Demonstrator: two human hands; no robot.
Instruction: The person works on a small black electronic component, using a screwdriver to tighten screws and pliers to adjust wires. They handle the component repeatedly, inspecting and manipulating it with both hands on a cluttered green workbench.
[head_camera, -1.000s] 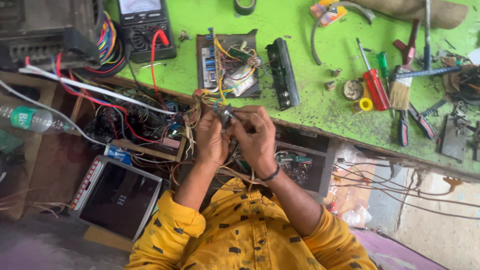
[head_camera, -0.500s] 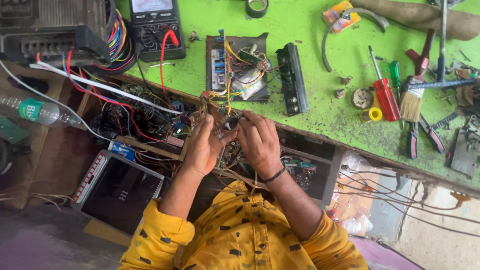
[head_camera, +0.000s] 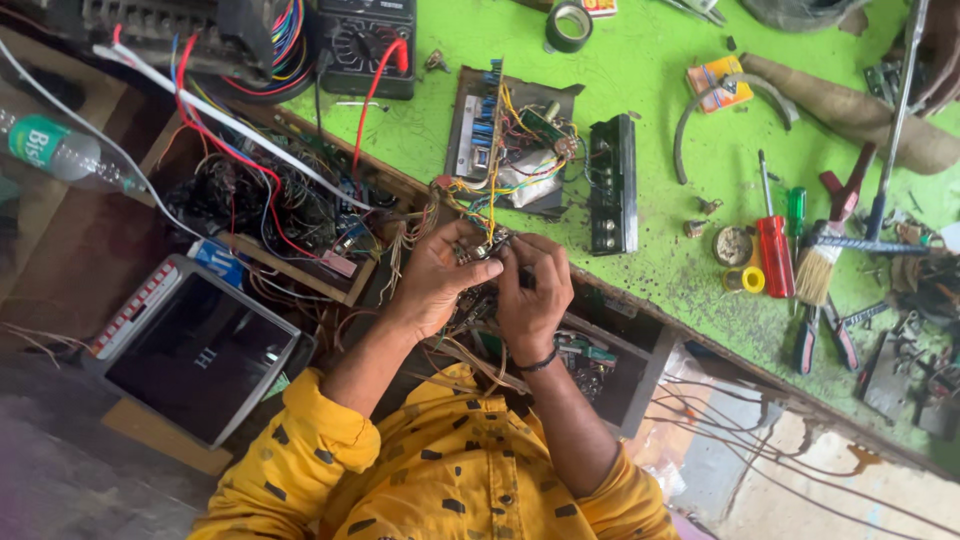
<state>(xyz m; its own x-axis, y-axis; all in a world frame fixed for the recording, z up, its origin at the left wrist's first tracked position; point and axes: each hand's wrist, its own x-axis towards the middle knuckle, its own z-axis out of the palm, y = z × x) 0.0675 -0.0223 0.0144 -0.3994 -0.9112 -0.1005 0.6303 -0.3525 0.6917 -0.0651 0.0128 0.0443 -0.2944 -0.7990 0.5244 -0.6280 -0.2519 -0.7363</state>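
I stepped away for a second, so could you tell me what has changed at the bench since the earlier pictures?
Little. The left hand and right hand stay pinched together on the same small wired part at the edge of the green bench; nothing was released. The circuit board and red screwdriver lie as before; only the view shifted.

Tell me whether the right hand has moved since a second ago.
No. The right hand stays beside the left hand on the small wired part, just below the circuit board; only the camera shifted.
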